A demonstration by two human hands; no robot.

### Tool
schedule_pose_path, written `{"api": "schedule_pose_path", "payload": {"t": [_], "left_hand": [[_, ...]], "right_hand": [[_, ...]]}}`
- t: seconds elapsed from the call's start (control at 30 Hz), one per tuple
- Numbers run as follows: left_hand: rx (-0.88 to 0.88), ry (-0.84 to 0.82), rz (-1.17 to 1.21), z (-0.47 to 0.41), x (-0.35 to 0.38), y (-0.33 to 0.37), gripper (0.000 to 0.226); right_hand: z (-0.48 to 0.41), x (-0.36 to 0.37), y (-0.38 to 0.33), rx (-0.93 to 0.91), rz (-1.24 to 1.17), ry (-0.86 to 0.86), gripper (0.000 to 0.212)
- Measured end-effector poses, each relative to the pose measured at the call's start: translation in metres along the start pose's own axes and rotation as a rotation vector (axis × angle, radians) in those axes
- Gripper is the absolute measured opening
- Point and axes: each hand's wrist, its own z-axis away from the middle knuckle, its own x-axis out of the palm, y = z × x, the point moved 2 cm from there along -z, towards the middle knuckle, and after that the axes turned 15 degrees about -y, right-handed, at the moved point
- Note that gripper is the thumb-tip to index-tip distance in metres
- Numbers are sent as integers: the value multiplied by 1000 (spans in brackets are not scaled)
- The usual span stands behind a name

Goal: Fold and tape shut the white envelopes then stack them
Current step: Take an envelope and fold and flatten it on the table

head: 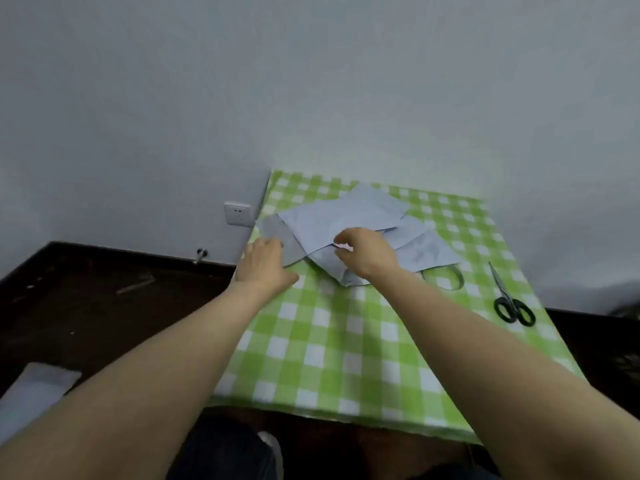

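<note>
Several white envelopes (346, 216) lie in a loose overlapping pile at the far end of a table with a green-and-white checked cloth (332, 344). The top envelope's grey flap (282, 239) sticks out to the left. My left hand (265, 263) rests on that flap with its fingers spread. My right hand (367, 252) pinches the near edge of the top envelope between thumb and fingers. A roll of clear tape (446, 277) lies partly under the pile's right side.
Black-handled scissors (509, 299) lie near the table's right edge. A wall stands right behind the table, with a socket (237, 213) to the left. Dark floor surrounds the table; a pale flat object (31, 393) lies on it at lower left.
</note>
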Motion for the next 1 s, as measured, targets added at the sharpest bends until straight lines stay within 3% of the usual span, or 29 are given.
{"api": "schedule_pose_path", "payload": {"t": [0.1, 0.3, 0.57, 0.73, 0.83, 1.0], "left_hand": [[-8, 8, -72, -21, 11, -7, 71], [83, 113, -180, -45, 18, -15, 25], [346, 296, 39, -12, 22, -4, 17], [418, 300, -42, 30, 35, -4, 67], [400, 301, -83, 55, 43, -9, 64], [498, 240, -85, 91, 64, -7, 35]], "right_hand": [[-23, 10, 0, 1, 79, -53, 40], [-53, 28, -2, -15, 220, -39, 48], [-30, 35, -10, -122, 414, 103, 28], [34, 28, 10, -97, 58, 101, 24], [77, 28, 33, -109, -145, 132, 24], [143, 35, 67, -71, -290, 68, 21]]}}
